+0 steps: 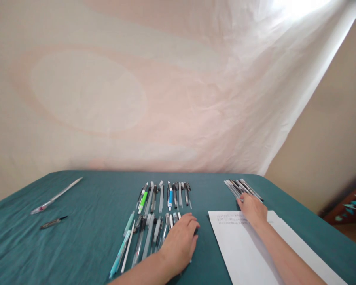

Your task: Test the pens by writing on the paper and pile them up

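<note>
My right hand (253, 209) is at the near ends of a small row of pens (233, 189) at the back right, above the top edge of the paper. Its fingers are curled down onto the pens, and the fingertips are partly hidden. My left hand (181, 240) lies over the right end of the nearer row of pens (148, 233), with its fingers loosely bent and apart; I see nothing held in it. Behind that row lies a second row of pens (161, 200), among them a green-bodied pen (142, 202) and a blue-bodied pen (170, 198).
White paper sheets (234, 253) with some writing lie under my right forearm. At the left are a long clear packet (56, 196) and a short dark-tipped pen refill or pen part (52, 223). A teal cloth (89, 237) covers the table; a pale curtain (166, 99) hangs behind.
</note>
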Tool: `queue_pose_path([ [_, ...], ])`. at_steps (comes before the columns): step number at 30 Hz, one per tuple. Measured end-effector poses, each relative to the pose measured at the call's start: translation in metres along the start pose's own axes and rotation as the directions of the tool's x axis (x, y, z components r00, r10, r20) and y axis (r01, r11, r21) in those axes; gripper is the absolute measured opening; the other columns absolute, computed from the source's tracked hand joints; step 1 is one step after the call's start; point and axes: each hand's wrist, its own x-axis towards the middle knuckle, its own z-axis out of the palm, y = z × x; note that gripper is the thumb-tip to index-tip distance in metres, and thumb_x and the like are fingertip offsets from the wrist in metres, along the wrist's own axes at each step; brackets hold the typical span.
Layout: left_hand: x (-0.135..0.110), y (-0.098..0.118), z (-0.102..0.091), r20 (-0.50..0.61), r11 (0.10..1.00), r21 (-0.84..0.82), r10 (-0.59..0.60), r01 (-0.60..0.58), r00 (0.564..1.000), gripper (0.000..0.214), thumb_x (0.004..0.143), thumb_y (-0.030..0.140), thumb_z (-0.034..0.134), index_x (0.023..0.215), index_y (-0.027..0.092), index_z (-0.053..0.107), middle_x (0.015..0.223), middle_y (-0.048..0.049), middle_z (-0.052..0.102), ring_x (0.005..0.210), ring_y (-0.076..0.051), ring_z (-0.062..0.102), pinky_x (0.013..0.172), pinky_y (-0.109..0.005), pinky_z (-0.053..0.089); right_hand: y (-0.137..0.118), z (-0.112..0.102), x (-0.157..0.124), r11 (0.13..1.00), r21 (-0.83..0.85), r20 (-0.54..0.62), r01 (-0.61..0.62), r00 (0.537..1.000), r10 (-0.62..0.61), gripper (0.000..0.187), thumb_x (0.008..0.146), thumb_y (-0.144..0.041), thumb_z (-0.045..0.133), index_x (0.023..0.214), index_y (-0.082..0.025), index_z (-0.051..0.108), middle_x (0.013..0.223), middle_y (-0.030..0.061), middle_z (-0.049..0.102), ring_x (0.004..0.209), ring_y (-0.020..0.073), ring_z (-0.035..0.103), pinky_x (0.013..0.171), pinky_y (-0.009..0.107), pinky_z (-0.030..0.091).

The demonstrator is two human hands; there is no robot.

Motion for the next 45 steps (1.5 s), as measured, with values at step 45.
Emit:
queue_pose_path([
  [45,-0.002,0.004,-0.008,0.051,0.998,0.013,-0.061,0.060,0.997,0.032,0.078,0.011,0.039,0.107,0.018,0.051,0.112,-0.0083,0.050,0.105,-0.021,0.045,0.095,-0.034,0.033,-0.164,-0.033,-0.027,0.835,0.487,0.281,0.254,0.860,-0.426,0.018,0.056,-0.014,0.055,0.074,-0.012,0.059,0.077,0.0127,0.066,0.075,0.0237,0.061,0.058,0.025,0.036],
])
